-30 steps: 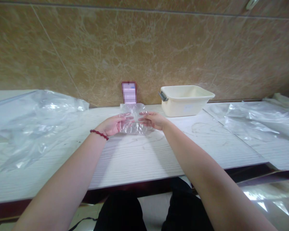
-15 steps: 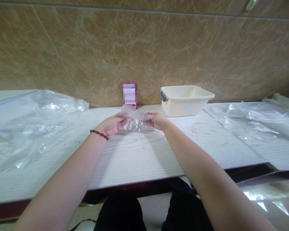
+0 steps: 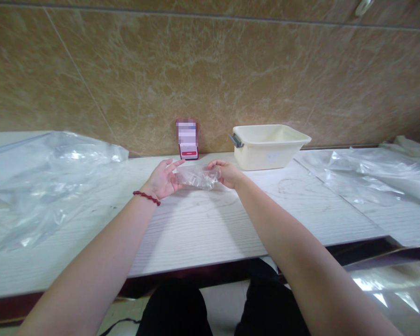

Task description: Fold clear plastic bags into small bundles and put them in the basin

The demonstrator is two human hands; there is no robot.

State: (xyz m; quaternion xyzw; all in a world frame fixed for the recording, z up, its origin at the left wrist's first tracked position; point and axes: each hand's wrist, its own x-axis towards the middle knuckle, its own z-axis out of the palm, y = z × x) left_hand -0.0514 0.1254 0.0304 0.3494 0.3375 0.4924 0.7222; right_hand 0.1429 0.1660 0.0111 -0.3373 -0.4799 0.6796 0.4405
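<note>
A small clear plastic bag (image 3: 197, 177) is bunched up between my two hands just above the white table (image 3: 196, 228). My right hand (image 3: 227, 172) pinches its right end with curled fingers. My left hand (image 3: 162, 179), with a red bead bracelet at the wrist, has its fingers spread and its palm against the bag's left end.
A cream plastic tub (image 3: 268, 145) stands at the back right by the brown marble wall. A small red and white card (image 3: 187, 139) leans on the wall behind my hands. Large clear plastic sheets lie at the left (image 3: 52, 182) and the right (image 3: 378, 175).
The bag went from spread flat between my hands to crumpled into a small bundle. My left fingers have opened out.
</note>
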